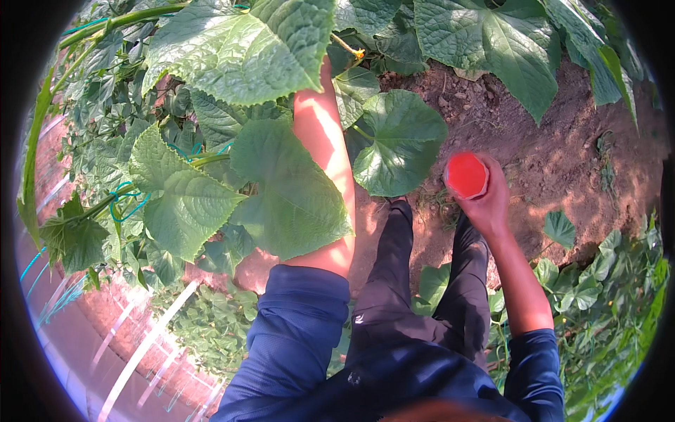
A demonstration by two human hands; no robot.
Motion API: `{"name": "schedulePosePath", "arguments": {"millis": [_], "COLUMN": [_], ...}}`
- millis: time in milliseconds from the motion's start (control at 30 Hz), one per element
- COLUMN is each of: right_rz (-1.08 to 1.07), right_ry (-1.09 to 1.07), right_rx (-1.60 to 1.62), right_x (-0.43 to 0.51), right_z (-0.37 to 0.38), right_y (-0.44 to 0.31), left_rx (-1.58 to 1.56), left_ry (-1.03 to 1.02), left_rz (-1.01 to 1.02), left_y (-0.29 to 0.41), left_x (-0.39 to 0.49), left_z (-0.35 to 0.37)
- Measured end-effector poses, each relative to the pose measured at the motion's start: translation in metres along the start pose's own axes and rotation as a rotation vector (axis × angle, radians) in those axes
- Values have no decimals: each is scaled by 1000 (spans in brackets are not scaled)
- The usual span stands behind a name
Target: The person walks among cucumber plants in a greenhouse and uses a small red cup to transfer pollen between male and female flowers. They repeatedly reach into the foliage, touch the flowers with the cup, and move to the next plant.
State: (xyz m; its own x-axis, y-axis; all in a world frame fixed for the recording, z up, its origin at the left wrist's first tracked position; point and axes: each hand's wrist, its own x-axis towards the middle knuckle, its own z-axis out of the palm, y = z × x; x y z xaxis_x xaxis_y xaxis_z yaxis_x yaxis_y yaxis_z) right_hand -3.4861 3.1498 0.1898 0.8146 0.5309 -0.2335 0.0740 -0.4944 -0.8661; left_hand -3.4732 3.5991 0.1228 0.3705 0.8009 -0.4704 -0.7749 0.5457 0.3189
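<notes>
My right hand [492, 196] is wrapped around a cup [466, 175] that shows bright red from above; I cannot tell whether the red is its contents or its inner wall. It is held above bare soil, right of a broad rounded leaf [403, 140]. My left forearm [324, 137] reaches forward among cucumber-like vine plants. A large toothed leaf [248, 50] covers the left hand, so its grip is hidden. Another big leaf [292, 184] overlaps the forearm. Beyond the arm, a small yellow-orange flower [359, 53] tips a thin stalk.
Thick vine stems [113, 198] at left are tied with teal twine [124, 203]. Reddish-brown soil [527, 137] lies ahead and to the right. More low vines [596, 295] grow at right. White curved poles [150, 343] stand at lower left. My dark trousers [390, 279] show below.
</notes>
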Motion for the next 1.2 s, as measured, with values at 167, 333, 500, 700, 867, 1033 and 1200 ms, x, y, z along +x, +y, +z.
{"name": "schedulePosePath", "arguments": {"millis": [167,333,500,700,867,1033,1200], "right_rz": [0,3,-54,-135,-153,-208,-242], "right_ry": [-14,64,133,75,-94,-226,-309], "right_rx": [-24,-31,112,62,84,-13,49], "right_x": [-13,-40,-64,-86,-89,-92,-100], "right_z": [-22,-46,-68,-104,-130,-148,-149], "right_y": [-24,-60,-97,-124,-153,-171,-170], "left_rx": [444,832,1387,2140,2380,1996,1627], "left_ry": [161,-48,-377,-309,172,656,941], "left_rz": [108,-156,-417,-363,-386,-298,-279], "left_y": [-29,18,76,199,262,234,177], "left_x": [-65,-194,-334,-467,-597,-712,-758], "left_z": [-6,-9,-78,-176,-231,-280,-326]}}
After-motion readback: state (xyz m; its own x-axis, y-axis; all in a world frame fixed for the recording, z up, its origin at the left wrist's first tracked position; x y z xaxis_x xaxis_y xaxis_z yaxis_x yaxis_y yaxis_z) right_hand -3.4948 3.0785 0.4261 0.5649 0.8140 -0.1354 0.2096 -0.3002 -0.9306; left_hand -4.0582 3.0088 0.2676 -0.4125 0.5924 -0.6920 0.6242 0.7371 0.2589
